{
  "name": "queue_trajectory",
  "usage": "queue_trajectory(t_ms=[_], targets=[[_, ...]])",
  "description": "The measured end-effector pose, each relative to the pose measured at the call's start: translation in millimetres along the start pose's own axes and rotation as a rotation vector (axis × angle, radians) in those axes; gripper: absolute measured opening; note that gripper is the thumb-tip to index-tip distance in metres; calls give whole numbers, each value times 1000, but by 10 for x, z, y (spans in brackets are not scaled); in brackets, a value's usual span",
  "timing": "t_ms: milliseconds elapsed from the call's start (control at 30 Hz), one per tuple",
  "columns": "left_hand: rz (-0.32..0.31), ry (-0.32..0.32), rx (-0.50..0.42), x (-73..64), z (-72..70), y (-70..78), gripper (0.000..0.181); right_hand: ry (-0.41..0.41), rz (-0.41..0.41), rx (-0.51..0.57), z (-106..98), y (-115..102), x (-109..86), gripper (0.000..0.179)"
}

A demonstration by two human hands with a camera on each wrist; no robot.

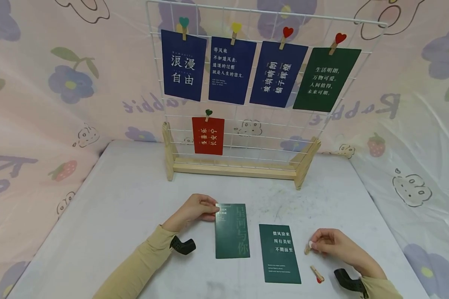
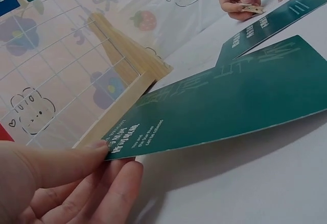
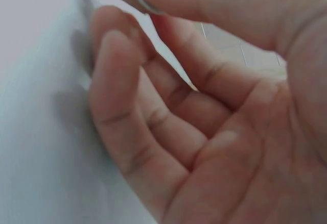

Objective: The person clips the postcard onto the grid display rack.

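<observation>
My left hand [image 1: 196, 210] pinches a green card [image 1: 230, 236] by its top left corner, thumb on the printed face. The left wrist view shows this card [image 2: 214, 106] tilted, its near edge raised above the table with a shadow below. Between thumb and fingertips, my right hand [image 1: 336, 246] pinches a small wooden clothespin [image 1: 307, 249] with a white piece at one end. A second green card [image 1: 280, 255] with white lettering lies flat between the hands. Just below the right hand, another clothespin [image 1: 316, 274] with a red heart rests on the table.
Behind the hands stands a white wire grid [image 1: 247, 114] on a wooden stand [image 1: 233, 169]. Blue cards [image 1: 183, 66], a green card [image 1: 326, 81] and a small red card [image 1: 208, 136] hang there from heart clothespins. A patterned cloth [image 1: 52, 124] surrounds the white table [image 1: 131, 166].
</observation>
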State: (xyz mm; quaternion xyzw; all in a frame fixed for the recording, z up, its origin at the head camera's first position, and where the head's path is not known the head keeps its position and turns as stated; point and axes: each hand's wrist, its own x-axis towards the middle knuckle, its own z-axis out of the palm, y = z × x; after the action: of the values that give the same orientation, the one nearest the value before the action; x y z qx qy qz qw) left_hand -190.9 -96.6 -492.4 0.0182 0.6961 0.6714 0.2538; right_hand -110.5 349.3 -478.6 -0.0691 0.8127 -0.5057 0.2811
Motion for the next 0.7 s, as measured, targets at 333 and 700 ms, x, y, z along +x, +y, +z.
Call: queue_trajectory(t_ms=[333, 700], targets=[[-4, 50, -33, -19, -39, 14, 26, 57, -48, -10, -22, -40, 123, 26], [12, 54, -48, -35, -106, 9, 29, 214, -156, -27, -51, -268, 325, 42]])
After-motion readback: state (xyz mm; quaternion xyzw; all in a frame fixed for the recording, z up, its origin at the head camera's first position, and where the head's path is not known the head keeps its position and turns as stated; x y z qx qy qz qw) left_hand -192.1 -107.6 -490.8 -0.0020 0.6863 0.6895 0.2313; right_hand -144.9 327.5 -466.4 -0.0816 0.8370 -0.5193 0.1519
